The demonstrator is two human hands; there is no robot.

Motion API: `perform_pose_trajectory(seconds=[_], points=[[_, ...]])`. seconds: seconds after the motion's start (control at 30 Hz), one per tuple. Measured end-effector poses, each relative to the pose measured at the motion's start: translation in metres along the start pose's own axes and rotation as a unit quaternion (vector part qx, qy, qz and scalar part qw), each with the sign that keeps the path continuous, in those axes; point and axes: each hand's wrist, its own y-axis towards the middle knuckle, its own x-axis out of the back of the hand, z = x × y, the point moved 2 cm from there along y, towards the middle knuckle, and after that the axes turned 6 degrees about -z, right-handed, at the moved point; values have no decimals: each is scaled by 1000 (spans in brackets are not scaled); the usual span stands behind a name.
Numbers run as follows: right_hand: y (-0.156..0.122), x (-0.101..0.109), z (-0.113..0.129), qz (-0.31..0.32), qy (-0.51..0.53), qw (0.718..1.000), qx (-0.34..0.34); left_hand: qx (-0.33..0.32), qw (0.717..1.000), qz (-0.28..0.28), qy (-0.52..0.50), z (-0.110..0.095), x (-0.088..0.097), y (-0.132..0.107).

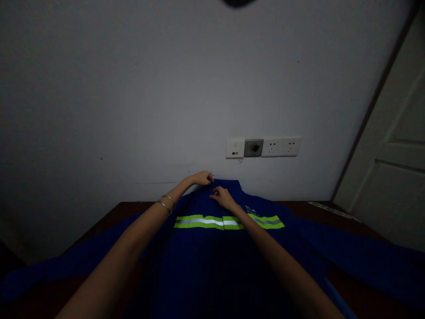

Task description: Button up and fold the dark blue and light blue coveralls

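Note:
A dark blue work jacket with a yellow-green and silver reflective band lies spread on a dark wooden table, its collar toward the wall. My left hand is at the collar's left side, fingers curled and pinching the fabric. Just to the right, my right hand rests on the collar area with fingers bent onto the cloth. Two thin bracelets circle my left wrist. The sleeves spread out to both sides.
A grey wall rises right behind the table, with a row of white sockets and a switch plate above the collar. A white door stands at the right. The room is dim.

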Motion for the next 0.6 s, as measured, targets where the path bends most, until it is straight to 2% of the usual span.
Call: perform_pose_trajectory(seconds=[0.17,0.33,0.43,0.5,0.6], points=[[-3,-4,-8,5,-6,1000,-10,-21,998,21,53,6,6,3],[-4,-4,-5,-7,-26,1000,-15,15,992,-22,125,8,1,10],[-7,-1,1,-36,-49,998,-13,49,983,-81,156,2,-14,7],[-13,5,4,-55,-102,993,3,70,976,-119,171,-2,-28,3],[-28,12,2,-36,-209,977,5,101,967,-151,180,-4,-51,-6]])
